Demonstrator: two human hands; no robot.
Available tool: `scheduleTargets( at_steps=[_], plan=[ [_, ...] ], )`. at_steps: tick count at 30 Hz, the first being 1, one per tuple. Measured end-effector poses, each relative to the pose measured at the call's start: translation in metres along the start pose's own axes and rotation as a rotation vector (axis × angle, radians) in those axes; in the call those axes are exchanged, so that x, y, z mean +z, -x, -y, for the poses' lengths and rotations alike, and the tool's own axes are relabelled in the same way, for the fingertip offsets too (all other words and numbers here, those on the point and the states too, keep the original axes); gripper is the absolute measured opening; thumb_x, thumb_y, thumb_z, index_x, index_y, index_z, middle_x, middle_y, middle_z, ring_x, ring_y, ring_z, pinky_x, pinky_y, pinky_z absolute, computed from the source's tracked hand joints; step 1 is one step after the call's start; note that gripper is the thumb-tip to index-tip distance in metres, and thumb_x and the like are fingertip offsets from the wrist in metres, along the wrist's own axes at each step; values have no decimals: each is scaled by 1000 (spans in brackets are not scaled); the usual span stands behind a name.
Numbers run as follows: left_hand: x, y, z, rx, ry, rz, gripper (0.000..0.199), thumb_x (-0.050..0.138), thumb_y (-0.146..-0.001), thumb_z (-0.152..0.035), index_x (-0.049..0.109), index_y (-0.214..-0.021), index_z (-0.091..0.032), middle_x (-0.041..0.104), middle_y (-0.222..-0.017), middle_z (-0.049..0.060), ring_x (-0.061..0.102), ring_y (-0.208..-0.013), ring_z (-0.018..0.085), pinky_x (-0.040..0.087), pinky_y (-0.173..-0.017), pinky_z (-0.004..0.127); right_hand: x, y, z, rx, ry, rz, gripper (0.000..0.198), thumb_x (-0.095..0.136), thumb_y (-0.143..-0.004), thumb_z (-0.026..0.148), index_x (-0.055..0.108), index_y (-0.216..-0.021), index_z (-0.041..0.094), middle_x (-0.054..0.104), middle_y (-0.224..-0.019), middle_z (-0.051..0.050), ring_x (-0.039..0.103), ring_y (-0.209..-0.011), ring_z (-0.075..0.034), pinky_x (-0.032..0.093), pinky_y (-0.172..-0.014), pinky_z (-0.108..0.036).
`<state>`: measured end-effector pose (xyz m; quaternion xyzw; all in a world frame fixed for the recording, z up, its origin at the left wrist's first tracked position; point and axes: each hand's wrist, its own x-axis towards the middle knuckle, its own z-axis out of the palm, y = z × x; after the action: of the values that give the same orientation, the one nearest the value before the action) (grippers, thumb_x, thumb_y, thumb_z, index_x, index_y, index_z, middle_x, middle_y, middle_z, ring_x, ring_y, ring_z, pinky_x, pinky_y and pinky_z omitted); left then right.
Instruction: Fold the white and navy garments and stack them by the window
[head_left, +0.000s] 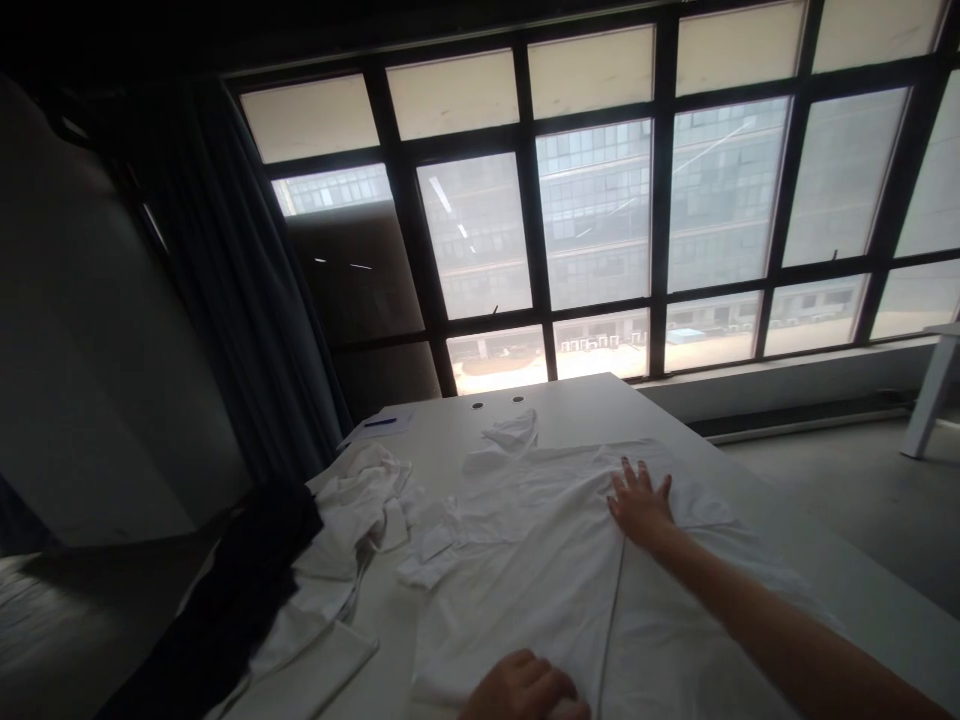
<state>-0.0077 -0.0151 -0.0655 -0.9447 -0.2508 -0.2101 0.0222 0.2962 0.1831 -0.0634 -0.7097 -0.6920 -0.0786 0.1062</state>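
Observation:
A white shirt (517,580) lies spread over the table in front of me, creased, with a long fold line running down its middle. My right hand (641,505) rests flat on the upper right part of the cloth, its fingers spread. At the bottom edge of the view, my left hand (521,690) is on the lower part of the shirt. Its fingers are curled together at the fabric, and the frame cuts off part of the hand.
Crumpled white garments (352,510) and a black cloth (247,590) lie along the left side of the white table (585,405). A blue pen (380,422) lies on paper at the far left corner. Beyond are a dark curtain (247,280) and large windows.

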Motion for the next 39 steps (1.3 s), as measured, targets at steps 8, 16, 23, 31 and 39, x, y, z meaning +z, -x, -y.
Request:
scheduleTargets(
  at_steps=[8, 16, 23, 31, 39],
  plan=[
    [-38, 12, 35, -59, -160, 183, 80, 52, -89, -75, 38, -153, -30, 49, -153, 14, 51, -137, 33, 45, -109, 44, 3, 63, 43, -154, -214, 196, 67, 37, -95, 58, 40, -154, 27, 26, -166, -8, 19, -151, -38, 1, -114, -72],
    [-26, 11, 31, 101, -220, 67, 45, 51, -98, -62, 59, -129, -30, 66, -134, 5, 62, -119, 23, 48, -100, 34, -2, 64, 31, -169, -199, 144, 64, 35, -95, 54, 44, -151, 25, 35, -162, -10, 24, -150, -33, 6, -119, -60],
    [-8, 1, 15, 77, -120, -37, 13, 58, -101, -31, 62, -92, -23, 72, -97, -2, 66, -93, 14, 46, -87, 27, 2, 51, 25, -193, -187, 187, 69, 33, -97, 56, 36, -156, 22, 27, -166, -9, 19, -152, -34, 4, -119, -61],
    [-20, 4, 20, -168, -81, -11, 16, 70, -92, -37, 63, -99, -25, 69, -99, 2, 63, -90, 20, 46, -83, 33, 1, 30, 19, -201, -242, 104, 52, 38, -98, 42, 52, -144, 21, 43, -157, -12, 33, -147, -31, 15, -119, -55],
    [-29, 10, 27, -148, -158, 21, 9, 56, -99, -21, 62, -93, -24, 64, -87, 2, 57, -81, 18, 43, -78, 31, -13, 42, 6, -108, -246, 44, 31, 50, -96, 38, 63, -117, 20, 68, -119, -14, 58, -116, -30, 37, -102, -43]
  ],
)
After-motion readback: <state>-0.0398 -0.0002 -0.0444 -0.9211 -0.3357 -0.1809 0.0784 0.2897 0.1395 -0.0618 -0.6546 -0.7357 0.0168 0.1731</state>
